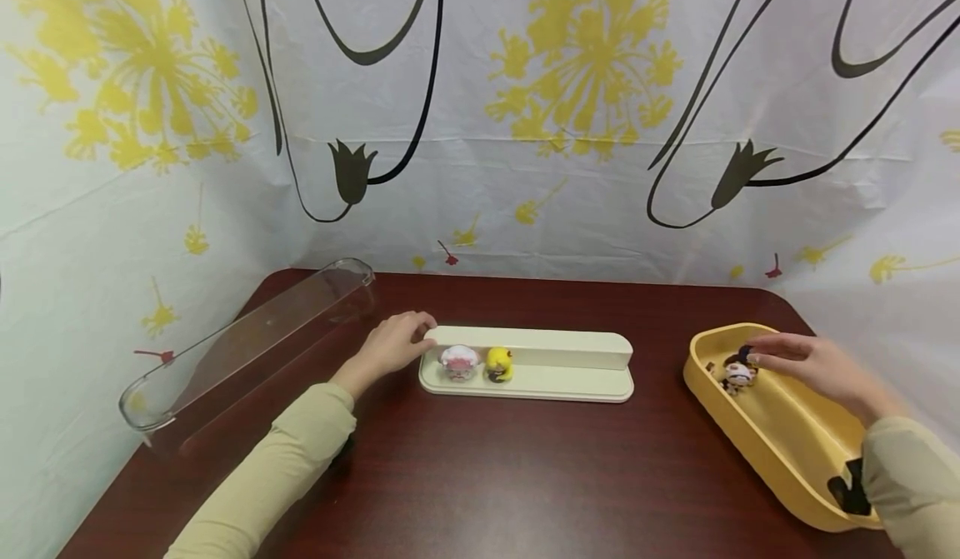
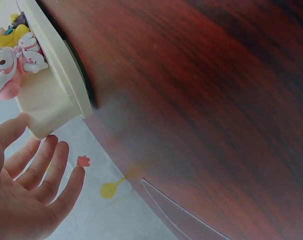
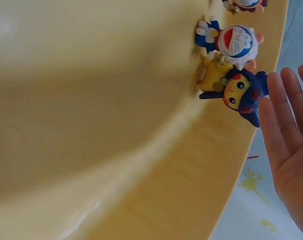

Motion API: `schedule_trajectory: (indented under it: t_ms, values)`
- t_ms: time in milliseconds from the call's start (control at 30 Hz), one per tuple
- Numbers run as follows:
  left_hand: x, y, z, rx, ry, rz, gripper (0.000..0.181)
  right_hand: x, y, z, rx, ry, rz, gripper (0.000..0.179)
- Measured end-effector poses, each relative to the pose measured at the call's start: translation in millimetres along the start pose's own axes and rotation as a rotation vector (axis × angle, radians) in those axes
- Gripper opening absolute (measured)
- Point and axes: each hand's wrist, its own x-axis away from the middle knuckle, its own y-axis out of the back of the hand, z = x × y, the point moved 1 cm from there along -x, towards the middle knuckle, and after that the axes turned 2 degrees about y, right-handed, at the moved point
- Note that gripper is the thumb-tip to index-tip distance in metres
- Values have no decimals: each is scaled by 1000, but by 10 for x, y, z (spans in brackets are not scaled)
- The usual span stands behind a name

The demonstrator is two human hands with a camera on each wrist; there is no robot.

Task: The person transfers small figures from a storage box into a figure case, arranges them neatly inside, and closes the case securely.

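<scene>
My left hand (image 1: pixel 393 342) is at the left end of a cream two-step display stand (image 1: pixel 570 382), its thumb and fingertips right at the upper step's end. On the stand's lower step sit a pink-and-white figurine (image 1: pixel 459 362) and a yellow figurine (image 1: pixel 498 365), side by side. Over the far end of a yellow tray (image 1: pixel 738 430), my right hand (image 1: pixel 821 367) reaches in with extended fingers. Its fingertips are right at a yellow Pikachu figurine (image 3: pixel 236 90) in a dark blue hood. Beside that lies a blue-and-white Doraemon figurine (image 3: pixel 236 41), with part of another figurine (image 3: pixel 246 4) past it.
A long clear plastic cover (image 1: pixel 255 334) lies along the left edge of the dark red table (image 1: pixel 465 476). Near my right sleeve (image 1: pixel 911 476), a black item (image 1: pixel 851 488) lies in the tray. A patterned white curtain (image 1: pixel 480 209) hangs behind and beside the table.
</scene>
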Motion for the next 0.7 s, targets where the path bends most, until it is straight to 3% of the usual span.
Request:
schedule_trajectory:
  t_ms: [200,433,700]
  values:
    - [2,5,-1,1,0,0,24,-3,-74,-43,-72,64,47,38]
    - [6,6,-6,1,-2,0,24,-11,-106,-86,-118,119,27,35]
    - [2,19,-12,-2,-18,-4,24,5,-148,-100,-70,85,49,40]
